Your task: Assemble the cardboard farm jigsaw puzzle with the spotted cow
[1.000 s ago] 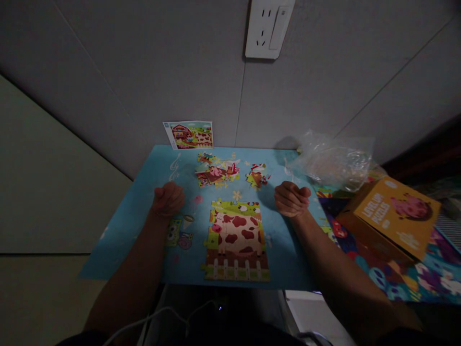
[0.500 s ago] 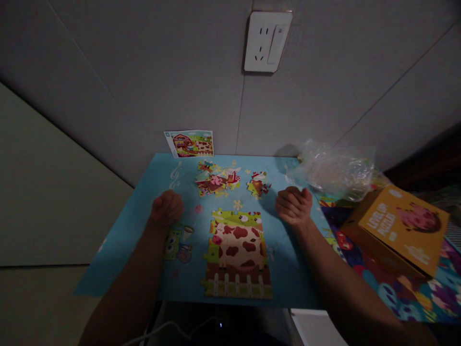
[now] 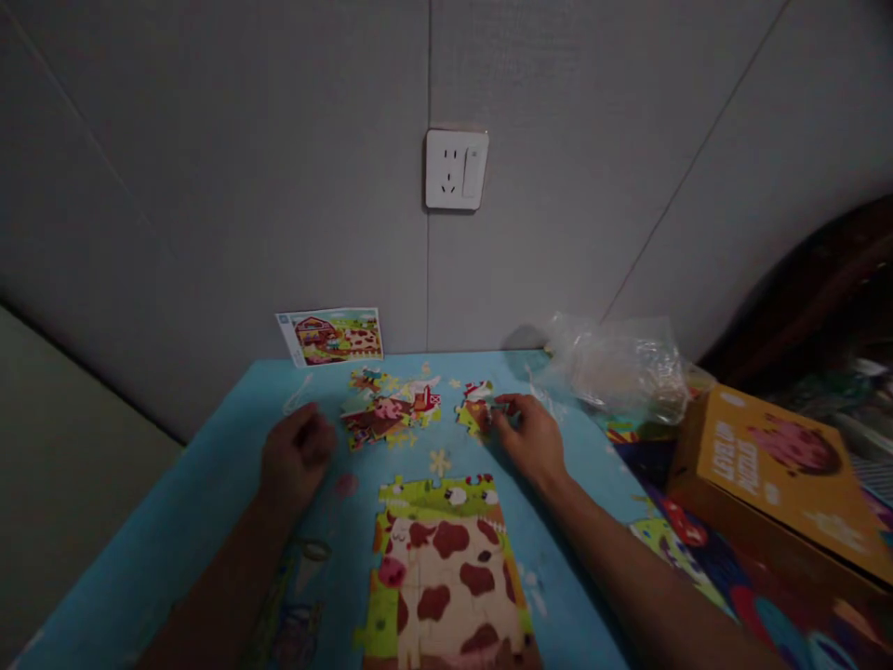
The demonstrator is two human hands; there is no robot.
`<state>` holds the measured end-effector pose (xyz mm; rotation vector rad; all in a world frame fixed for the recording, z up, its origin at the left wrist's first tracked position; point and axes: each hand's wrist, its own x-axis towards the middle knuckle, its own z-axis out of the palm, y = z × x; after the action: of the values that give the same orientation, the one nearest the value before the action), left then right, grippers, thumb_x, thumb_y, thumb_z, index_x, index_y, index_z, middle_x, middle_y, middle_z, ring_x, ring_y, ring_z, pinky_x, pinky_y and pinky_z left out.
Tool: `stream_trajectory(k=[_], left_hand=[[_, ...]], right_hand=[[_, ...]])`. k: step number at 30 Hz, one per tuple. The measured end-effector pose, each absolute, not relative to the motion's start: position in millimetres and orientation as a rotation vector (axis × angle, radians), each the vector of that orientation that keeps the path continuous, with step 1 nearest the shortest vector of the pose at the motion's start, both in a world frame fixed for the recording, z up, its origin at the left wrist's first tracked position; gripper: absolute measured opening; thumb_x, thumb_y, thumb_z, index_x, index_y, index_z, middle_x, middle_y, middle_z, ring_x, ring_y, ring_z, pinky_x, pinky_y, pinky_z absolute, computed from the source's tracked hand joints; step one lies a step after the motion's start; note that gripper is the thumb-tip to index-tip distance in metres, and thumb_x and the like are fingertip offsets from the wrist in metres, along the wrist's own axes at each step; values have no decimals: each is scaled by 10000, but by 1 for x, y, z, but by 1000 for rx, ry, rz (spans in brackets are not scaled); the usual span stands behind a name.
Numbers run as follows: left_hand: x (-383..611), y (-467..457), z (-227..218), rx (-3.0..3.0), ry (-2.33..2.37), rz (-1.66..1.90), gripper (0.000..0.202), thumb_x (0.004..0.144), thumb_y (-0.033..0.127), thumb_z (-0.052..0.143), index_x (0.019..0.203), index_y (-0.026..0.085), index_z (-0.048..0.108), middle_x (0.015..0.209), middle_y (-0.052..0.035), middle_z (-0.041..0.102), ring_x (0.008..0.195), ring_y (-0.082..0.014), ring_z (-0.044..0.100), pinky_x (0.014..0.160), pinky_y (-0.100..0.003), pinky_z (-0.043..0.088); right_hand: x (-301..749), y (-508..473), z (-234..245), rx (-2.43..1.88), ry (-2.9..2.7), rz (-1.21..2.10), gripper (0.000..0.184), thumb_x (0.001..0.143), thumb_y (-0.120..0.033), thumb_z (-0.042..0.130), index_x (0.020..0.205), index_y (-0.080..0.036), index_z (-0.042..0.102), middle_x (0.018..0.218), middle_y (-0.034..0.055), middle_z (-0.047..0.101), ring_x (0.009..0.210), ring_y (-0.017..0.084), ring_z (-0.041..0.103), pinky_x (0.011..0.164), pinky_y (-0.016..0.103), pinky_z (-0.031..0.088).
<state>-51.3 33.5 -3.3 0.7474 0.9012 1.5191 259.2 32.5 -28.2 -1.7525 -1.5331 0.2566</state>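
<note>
My right hand (image 3: 536,439) is at the small group of loose puzzle pieces (image 3: 474,411), thumb and forefinger closed about a puzzle piece at its right edge. My left hand (image 3: 297,454) is curled into a loose fist over the left of the table, with nothing visible in it. Between and beyond the hands lies a larger pile of loose puzzle pieces (image 3: 385,409), some with a pig and a red barn. Nearer to me is a joined puzzle section (image 3: 446,568) with a brown-spotted cow; its lower end runs out of view.
A picture card (image 3: 339,337) of a farm leans on the wall at the back of the blue table (image 3: 230,447). To the right are a clear plastic bag (image 3: 614,368) and an orange puzzle box (image 3: 781,465). A socket plate (image 3: 456,169) is on the wall.
My right hand has gone from a fist to the small group of pieces and closed its fingertips on one. My left hand stays curled. The view has tilted up.
</note>
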Motion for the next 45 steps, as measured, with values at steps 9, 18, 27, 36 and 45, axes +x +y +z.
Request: stream_trajectory(k=[9, 18, 27, 36, 45], left_hand=[[-31, 46, -23, 1319, 1937, 1477, 260, 753, 319, 541, 565, 167, 637, 426, 43, 418, 443, -119, 398, 455, -238, 279], [-23, 52, -28, 1887, 1984, 1211, 417, 756, 499, 638, 1012, 178, 712, 1101, -110, 641, 986, -250, 621, 876, -338, 455], [-19, 48, -28, 1963, 1928, 1194, 238, 699, 369, 748, 806, 187, 639, 982, -79, 617, 872, -228, 617, 800, -334, 481], [3, 25, -18, 2098, 1225, 1227, 177, 739, 347, 724, 865, 233, 676, 514, 53, 502, 486, -124, 464, 537, -241, 363], [16, 17, -25, 1695, 928, 1014, 395, 786, 334, 672, 1143, 224, 544, 784, -17, 665, 417, -86, 508, 380, -193, 322]], right_hand=[[241, 39, -32, -1855, -1777, 106, 571, 830, -530, 544, 1231, -134, 638, 1068, 166, 552, 994, 276, 576, 858, 373, 459], [243, 40, -32, -1868, -1806, 131, 482, 823, -514, 572, 1150, -179, 685, 1090, 147, 528, 915, 248, 608, 832, 372, 485], [236, 36, -29, -1651, -1789, 82, 458, 834, -455, 586, 1131, -118, 675, 1114, 170, 522, 934, 256, 610, 900, 422, 489], [199, -3, -12, -1079, -2007, 369, 301, 895, -376, 562, 1147, -219, 605, 957, 71, 664, 827, 192, 599, 745, 332, 486], [196, -1, -23, -942, -1552, 1082, 340, 906, -440, 536, 1157, -231, 439, 601, -65, 589, 505, 131, 570, 506, 246, 471]])
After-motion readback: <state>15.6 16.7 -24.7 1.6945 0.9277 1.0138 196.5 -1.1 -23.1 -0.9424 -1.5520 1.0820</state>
